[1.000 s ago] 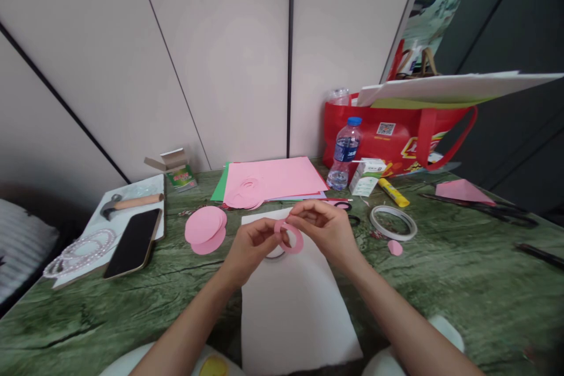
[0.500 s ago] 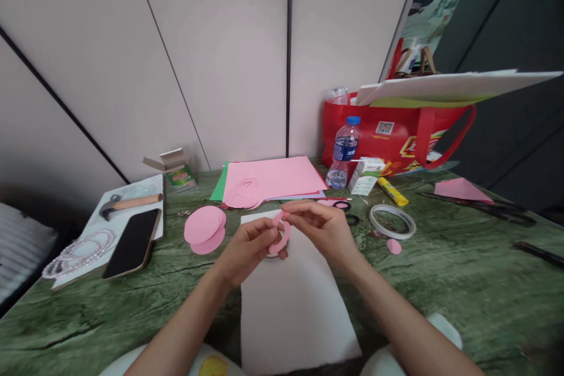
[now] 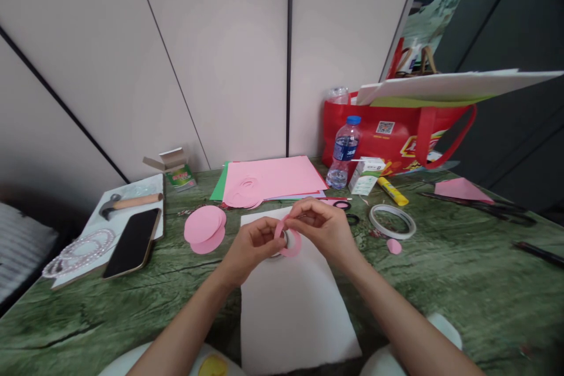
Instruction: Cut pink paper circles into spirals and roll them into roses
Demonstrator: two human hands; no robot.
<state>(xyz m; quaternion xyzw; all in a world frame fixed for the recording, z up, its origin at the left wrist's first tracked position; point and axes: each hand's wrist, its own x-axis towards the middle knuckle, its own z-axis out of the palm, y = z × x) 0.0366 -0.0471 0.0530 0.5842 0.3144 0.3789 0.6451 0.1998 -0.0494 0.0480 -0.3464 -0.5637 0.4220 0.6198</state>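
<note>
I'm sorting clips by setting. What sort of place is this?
Likely a crafting spot, perhaps at home: a hand-held pink paper ring, cut pink discs and a roll of tape suggest it.

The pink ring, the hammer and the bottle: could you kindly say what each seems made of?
Pink ring: probably matte paper; thin, without shine.
Hammer: likely a smooth wooden handle, light brown, and a grey metal head.
Bottle: apparently glossy plastic; see-through, with highlights.
</note>
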